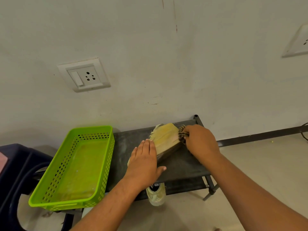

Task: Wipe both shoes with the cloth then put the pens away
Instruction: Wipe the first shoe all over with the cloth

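Note:
A yellowish shoe [165,139] lies on its side on the top shelf of a dark shoe rack [130,142], its sole facing up. My left hand [144,162] lies flat on the shoe's near end, fingers together, pressing it down. My right hand [200,142] is closed on a bunched striped black-and-yellow cloth [182,133] held against the shoe's far right edge. A second pale shoe [156,194] sticks out from the lower shelf below my left wrist. No pens are visible.
A green perforated plastic basket [93,135] sits on the rack's left end, with nothing visible in it. A dark blue plastic stool [18,169] stands at the left. The wall with a socket [84,75] is right behind the rack. Tiled floor lies to the right.

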